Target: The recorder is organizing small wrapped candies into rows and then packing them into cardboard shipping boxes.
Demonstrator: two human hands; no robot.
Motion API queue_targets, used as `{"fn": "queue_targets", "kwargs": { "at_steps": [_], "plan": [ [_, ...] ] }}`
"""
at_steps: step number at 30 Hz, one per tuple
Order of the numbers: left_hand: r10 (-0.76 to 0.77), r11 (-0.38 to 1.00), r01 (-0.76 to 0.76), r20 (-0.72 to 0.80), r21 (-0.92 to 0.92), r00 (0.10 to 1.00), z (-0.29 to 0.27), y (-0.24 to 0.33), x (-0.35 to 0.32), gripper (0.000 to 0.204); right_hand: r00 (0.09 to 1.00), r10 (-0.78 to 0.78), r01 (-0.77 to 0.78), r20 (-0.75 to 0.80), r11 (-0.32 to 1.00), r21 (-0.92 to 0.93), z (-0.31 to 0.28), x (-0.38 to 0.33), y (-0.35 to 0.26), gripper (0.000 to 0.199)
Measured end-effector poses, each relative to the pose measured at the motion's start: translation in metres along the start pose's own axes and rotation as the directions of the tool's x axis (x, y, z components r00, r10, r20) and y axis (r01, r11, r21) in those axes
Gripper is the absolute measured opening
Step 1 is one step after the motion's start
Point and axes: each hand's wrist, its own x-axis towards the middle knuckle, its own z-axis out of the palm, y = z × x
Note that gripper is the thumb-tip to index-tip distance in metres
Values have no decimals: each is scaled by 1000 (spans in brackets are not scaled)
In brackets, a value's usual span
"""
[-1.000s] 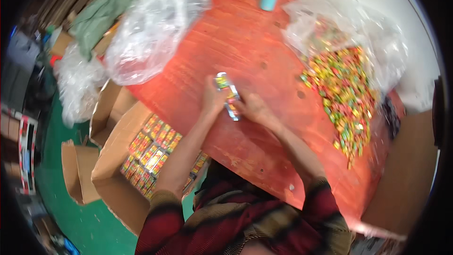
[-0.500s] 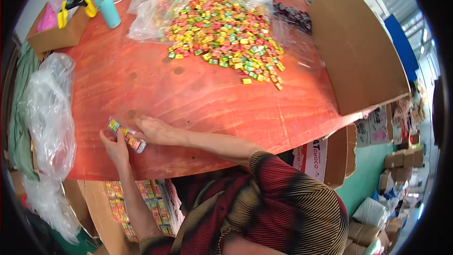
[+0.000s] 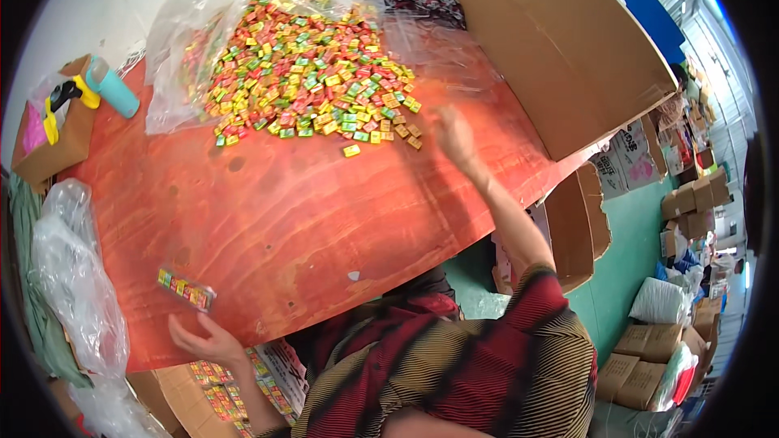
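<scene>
A slim clear pack (image 3: 185, 289) with a row of small colourful wrapped sweets lies on the red tabletop at the near left. Just below it is my left hand (image 3: 209, 342), fingers apart and holding nothing. Toward the far right of the table, my right hand (image 3: 454, 139) hovers beside the edge of a big pile of wrapped sweets (image 3: 312, 73); its fingers are blurred, so I cannot see whether they hold anything. The loose sweets are yellow, red, green and orange, spilling from a large clear plastic bag (image 3: 174, 85).
A tall cardboard box (image 3: 560, 49) borders the right of the table. At the far left stand an open carton (image 3: 61, 146) and a turquoise bottle (image 3: 114, 89). Clear plastic bags (image 3: 73, 276) hang along the left edge. Below the near edge, a carton (image 3: 174, 401) holds several sweet packs.
The pack has left my hands and now lies on the table. My right hand has swung far right to the pile; my left hand has drawn back open. The view has shifted right.
</scene>
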Motion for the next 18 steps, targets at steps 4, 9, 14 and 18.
{"fn": "queue_targets", "kwargs": {
  "at_steps": [4, 9, 14, 18],
  "plan": [
    [279, 959, -257, 246, -116, 928, 4, 50, -27, 40, 988, 78, -109, -134, 962, -249, -2, 31, 85, 42],
    [409, 905, -304, 414, -298, 813, 22, 101, -40, 41, 991, 134, -127, 6, 957, -260, -5, 38, 90, 48],
    [404, 908, -267, 502, -324, 765, 36, 116, -49, 43, 995, -48, 58, 92, 992, -108, -12, -11, 42, 43],
    [402, 913, -265, 581, -309, 708, 38, 119, -56, 44, 992, -127, 126, -8, 989, -78, -10, -34, 32, 38]
  ]
}}
